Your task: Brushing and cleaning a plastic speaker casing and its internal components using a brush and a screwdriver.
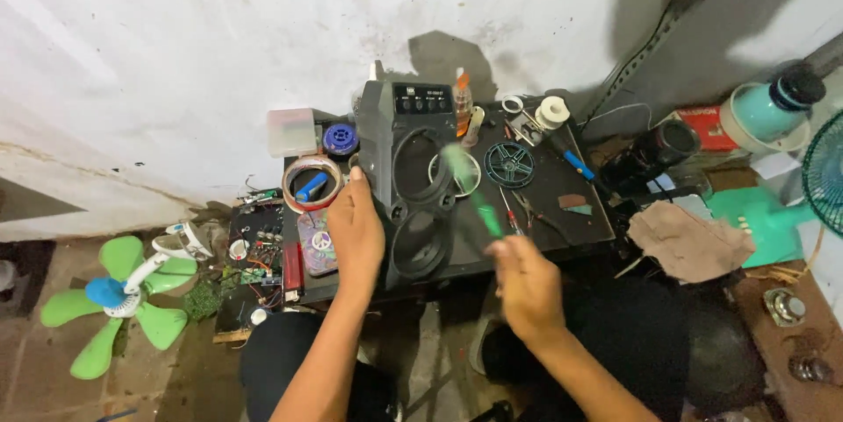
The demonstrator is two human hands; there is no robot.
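I saw the speaker housing (413,176) filling the bench (562,211) middle. Tape roll (312,183) crowded its left; right of the reel (509,165) lay bare bench.

So the speaker cabinet (406,167) is dark grey-black, sitting on a black table (571,211), and the screwdriver (470,189) over it has a bright green handle. Left of the cabinet there's a red-rimmed tape roll (312,183) with a blue spool (340,138) behind it. Further left on the floor, the fan (118,299) has lime green blades around a blue hub, and right of the cabinet there's a brown rag (689,242).

Green fan blades (114,299) on floor, tape roll (312,183), crumpled brown cloth (689,240), teal bottle (773,110), circuit boards (259,251)
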